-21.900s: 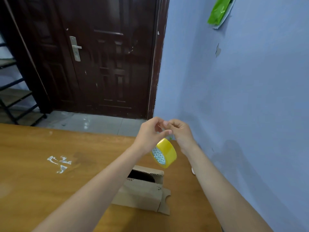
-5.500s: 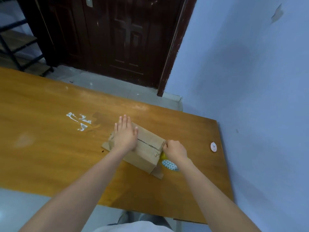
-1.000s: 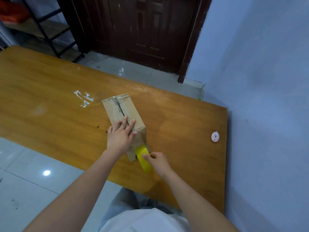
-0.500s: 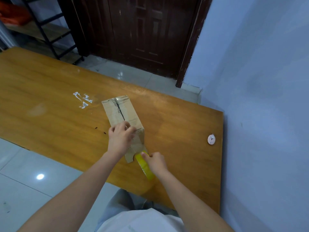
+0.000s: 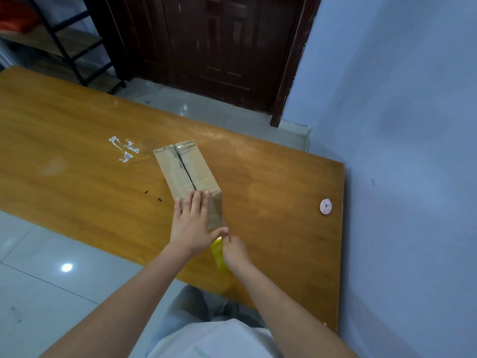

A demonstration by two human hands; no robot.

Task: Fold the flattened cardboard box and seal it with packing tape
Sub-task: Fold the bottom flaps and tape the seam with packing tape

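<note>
The cardboard box (image 5: 186, 171) lies assembled on the wooden counter (image 5: 77, 156), its long axis running away from the person, with a dark centre seam along its top face and glossy tape over that seam. The left hand (image 5: 192, 226) rests flat on the near end of the box, fingers straight and together across the top edge, palm over the near end face, and thumb stretched out to the right toward the other hand. Just beside and below it, at the foot of the box's near end, the right hand (image 5: 235, 250) grips the yellow roll of packing tape (image 5: 219, 254), with its fingers curled round the roll; the roll stands on edge and partly hidden behind both hands. The left thumb tip and the right hand's fingers nearly meet, though whether they touch cannot be told. To the left of the box's far end, white scraps of residue (image 5: 124, 149) mark the counter. A small round pink object (image 5: 325, 206) sits well apart near the counter's right edge, close to the blue wall (image 5: 413, 125)
</note>
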